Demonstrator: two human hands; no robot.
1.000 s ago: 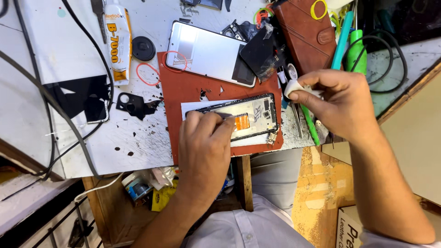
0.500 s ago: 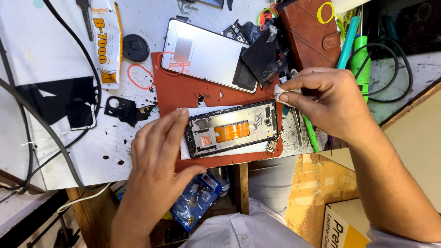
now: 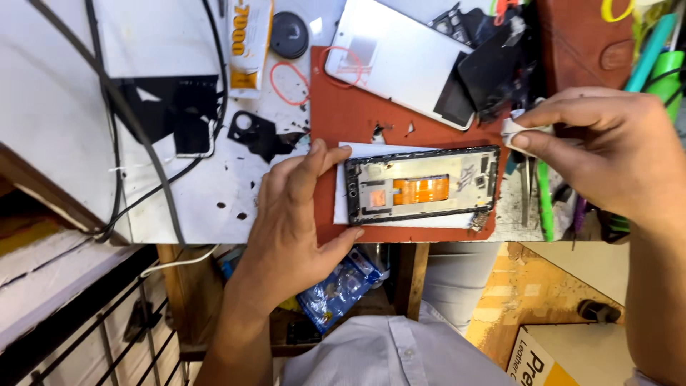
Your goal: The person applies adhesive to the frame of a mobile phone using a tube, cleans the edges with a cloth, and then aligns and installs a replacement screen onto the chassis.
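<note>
Open left hand (image 3: 296, 214) steadies the phone frame (image 3: 421, 186) at the table's near edge; right hand (image 3: 600, 154) pinching a white wipe (image 3: 516, 129) should rub lightly.

A white phone back panel (image 3: 400, 68) lay at the far edge of a red mat (image 3: 343, 114). A glue tube (image 3: 246, 43) and a round black cap (image 3: 289, 33) sat on the white tabletop (image 3: 57, 107), crossed by black cables (image 3: 136, 136). A green pen (image 3: 545, 204) lay rightward.
</note>
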